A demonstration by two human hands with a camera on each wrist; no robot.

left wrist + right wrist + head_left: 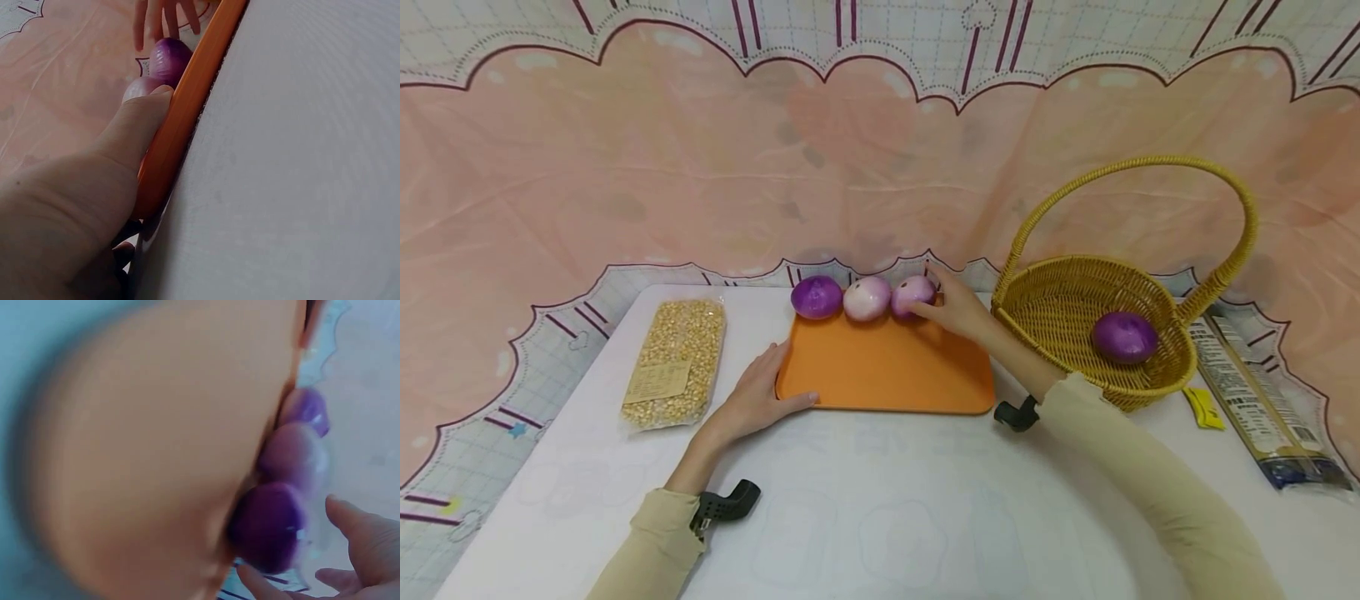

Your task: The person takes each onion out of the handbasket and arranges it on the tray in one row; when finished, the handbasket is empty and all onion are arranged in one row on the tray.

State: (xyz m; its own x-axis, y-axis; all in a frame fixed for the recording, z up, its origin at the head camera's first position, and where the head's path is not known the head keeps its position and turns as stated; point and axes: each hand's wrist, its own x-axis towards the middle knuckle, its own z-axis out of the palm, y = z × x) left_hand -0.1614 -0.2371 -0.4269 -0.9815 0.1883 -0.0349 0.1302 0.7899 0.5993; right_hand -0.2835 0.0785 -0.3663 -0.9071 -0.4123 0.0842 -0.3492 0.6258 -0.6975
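An orange tray [887, 371] lies on the white table, with three glossy onions in a row along its back edge. The left one is a deep purple onion [817, 297], the middle one a pale onion [867, 298], the right one a light purple onion [913, 295]. My left hand [760, 392] holds the tray's front left corner, thumb along the front rim. Around the right-hand onion, my right hand [957, 304] has its thumb and fingers spread. In the right wrist view a gap shows between the thumb and that onion [269, 528].
A yellow wicker basket [1037, 312] with a tall handle stands on the right, a purple onion [1124, 337] inside. Beyond it lie a small yellow packet [1204, 408] and a long printed package [1262, 408]. At left is a bag of corn kernels [677, 362].
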